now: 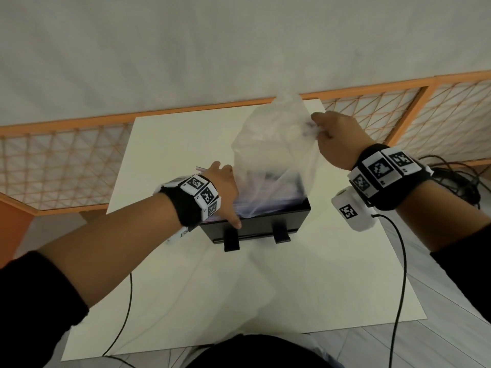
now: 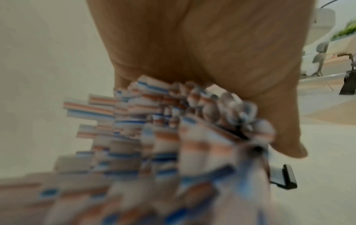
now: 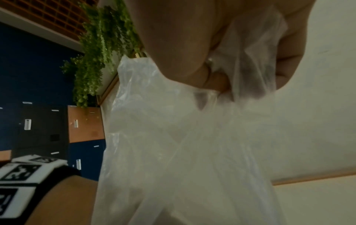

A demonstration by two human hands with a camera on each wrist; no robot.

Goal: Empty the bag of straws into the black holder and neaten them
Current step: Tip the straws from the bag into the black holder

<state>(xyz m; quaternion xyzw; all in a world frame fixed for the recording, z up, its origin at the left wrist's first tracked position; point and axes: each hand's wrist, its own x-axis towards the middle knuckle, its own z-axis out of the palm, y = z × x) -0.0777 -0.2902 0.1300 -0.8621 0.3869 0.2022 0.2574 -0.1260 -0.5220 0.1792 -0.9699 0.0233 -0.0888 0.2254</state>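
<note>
Two hands work over a black holder (image 1: 255, 224) in the middle of a white table (image 1: 186, 288). Above the holder, the right hand (image 1: 337, 139) pinches a clear plastic bag (image 1: 273, 144) by its upper end, mouth hanging down into the holder. At the holder's left end, the left hand (image 1: 223, 192) rests with straight fingers on striped straws (image 2: 146, 129). Their long axis runs along the holder, left to right. Bare table surrounds the holder on every side.
</note>
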